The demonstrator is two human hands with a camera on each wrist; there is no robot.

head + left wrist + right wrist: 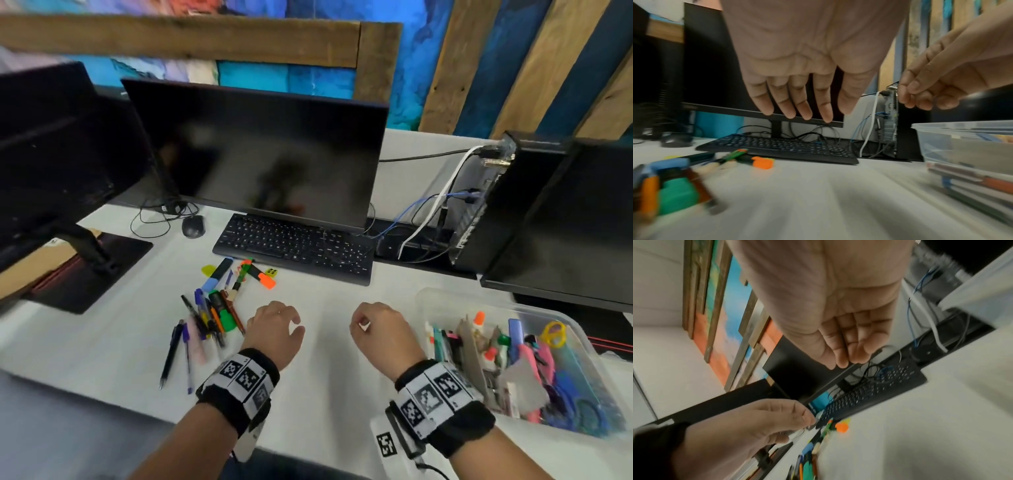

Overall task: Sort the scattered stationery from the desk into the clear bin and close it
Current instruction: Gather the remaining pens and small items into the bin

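left hand (275, 327) loose, holds nothing | right hand (378, 330) curled, empty | pens (205, 318) piled near counter's front edge | risk: quick grab rolls some off | bin (582, 339) still open

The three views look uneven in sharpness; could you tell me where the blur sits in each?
Head view: mostly sharp, the clear bin slightly smeared. Left wrist view: pens and desk streaked, keyboard sharper. Right wrist view: tilted, streaked throughout.
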